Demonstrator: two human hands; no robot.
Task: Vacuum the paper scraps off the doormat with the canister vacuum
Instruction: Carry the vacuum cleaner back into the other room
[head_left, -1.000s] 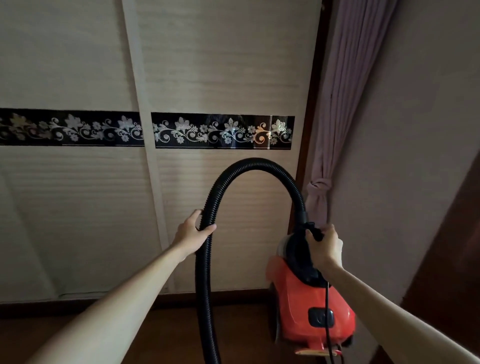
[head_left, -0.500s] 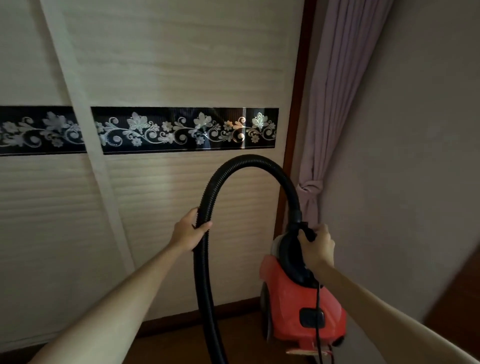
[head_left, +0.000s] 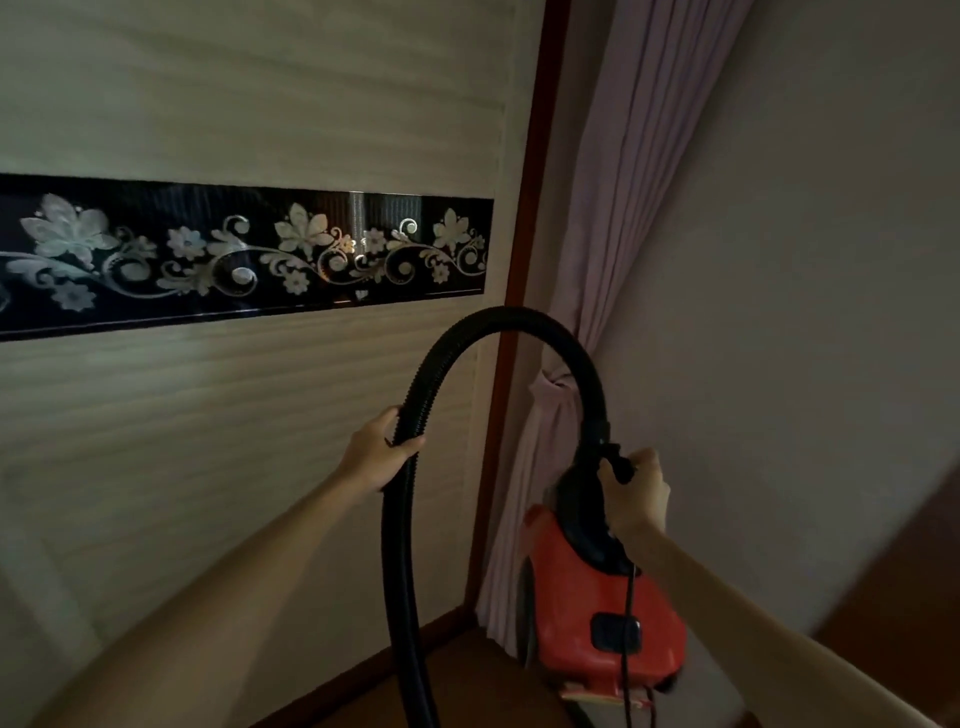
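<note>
Gripping with both: left hand curled round the black hose, right hand clenched at the top of the red canister vacuum.
From the canister the hose arches up and over to the left hand, then drops straight down out of frame (nozzle end unseen). Neither doormat nor scraps show, so which way they lie from the 2 hands cannot be told. The left hand, nearer the hose's free end, would likely steer it.

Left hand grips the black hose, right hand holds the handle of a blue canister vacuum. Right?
One slip: the head view shows the canister vacuum is red, not blue. The left hand does grip the black hose, and the right hand holds the vacuum's handle.
</note>
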